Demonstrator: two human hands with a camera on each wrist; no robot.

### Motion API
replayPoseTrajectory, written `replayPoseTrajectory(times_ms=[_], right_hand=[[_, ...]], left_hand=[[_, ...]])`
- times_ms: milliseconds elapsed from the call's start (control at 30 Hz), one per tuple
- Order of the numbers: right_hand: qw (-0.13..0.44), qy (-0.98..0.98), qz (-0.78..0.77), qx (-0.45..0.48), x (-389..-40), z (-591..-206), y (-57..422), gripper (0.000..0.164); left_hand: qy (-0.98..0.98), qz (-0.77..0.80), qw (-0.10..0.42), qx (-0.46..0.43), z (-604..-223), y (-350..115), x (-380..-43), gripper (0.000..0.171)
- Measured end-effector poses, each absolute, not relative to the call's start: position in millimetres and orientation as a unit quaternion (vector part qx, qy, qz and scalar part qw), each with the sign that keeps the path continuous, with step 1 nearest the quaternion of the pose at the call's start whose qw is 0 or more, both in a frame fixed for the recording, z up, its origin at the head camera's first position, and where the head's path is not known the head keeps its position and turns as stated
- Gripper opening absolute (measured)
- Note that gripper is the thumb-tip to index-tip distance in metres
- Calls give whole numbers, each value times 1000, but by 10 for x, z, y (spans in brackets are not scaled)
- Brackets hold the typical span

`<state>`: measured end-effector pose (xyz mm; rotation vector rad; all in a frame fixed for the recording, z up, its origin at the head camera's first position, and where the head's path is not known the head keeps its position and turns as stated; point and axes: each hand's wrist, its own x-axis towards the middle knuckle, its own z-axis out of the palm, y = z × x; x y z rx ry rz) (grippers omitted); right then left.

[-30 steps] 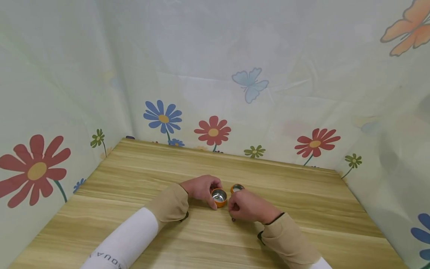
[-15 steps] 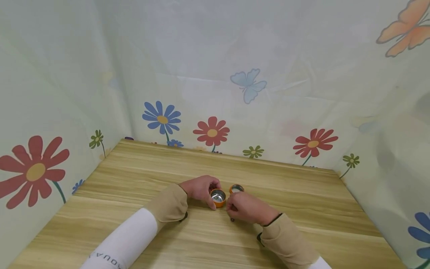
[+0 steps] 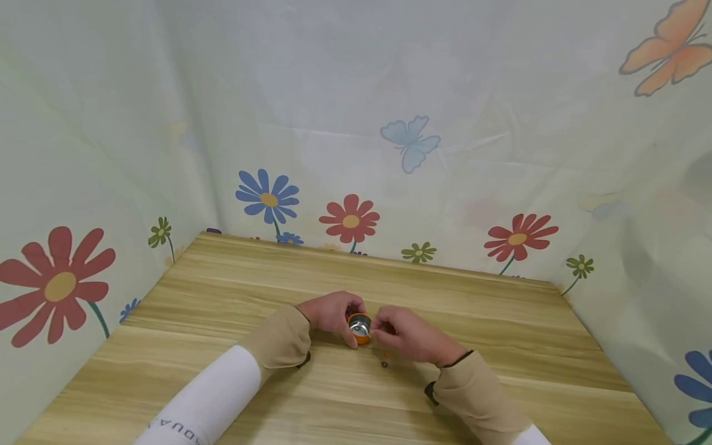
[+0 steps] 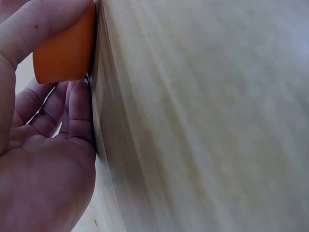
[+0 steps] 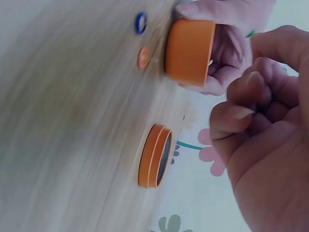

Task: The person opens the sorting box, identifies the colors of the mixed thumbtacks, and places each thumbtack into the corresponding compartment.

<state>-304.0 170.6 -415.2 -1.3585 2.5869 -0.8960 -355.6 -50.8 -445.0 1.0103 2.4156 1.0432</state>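
Observation:
My left hand [image 3: 335,313] curls round a small orange cup [image 5: 190,52] with a shiny metal inside, standing on the wooden table, its mouth facing up. A small dark spot shows on its bottom in the head view. The left wrist view has the cup's orange side between thumb and fingers. Beside the rim, my right hand [image 3: 410,334] pinches a tiny green piece [image 5: 250,34], of which only an edge shows; I cannot tell its kind. A small blue ring-like piece [image 5: 141,22] and an orange button-like disc [image 5: 144,57] lie on the table near the cup.
An orange lid [image 5: 153,155] with a dark grey inside lies on the table beyond the right hand, hidden behind it in the head view. Cloth walls [image 3: 311,93] printed with flowers and butterflies stand round the wooden table [image 3: 267,266].
My right hand has lifted from the small pieces on the table and shifted up and left to the cup's rim, now covering the lid. The left hand stays on the cup.

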Motion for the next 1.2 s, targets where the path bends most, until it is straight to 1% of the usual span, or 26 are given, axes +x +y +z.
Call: replayPoseTrajectory(times_ms=[233,633,800,967,1200], right_hand=[[60,809,-412,-414,-3033,-4136,1696,7],[146,680,-611,-379,-2887,-3888,1626,17],[189,586,-696,-369,-2913,-3884,1614,19],[223,509,-731,-396,-2967,-3923,1620,22],[236,472,-746,-406,-2987,-3939,1606,26]], left_hand=[[852,355,150,355,-4476,-505,-3569,50],[851,361,153,350,-4489,-500,-3576,49],[848,367,151,352,-4495,-501,-3575,48],[844,376,152,351,-4495,-497,-3570,48],[845,375,151,350,-4492,-492,-3571,49]])
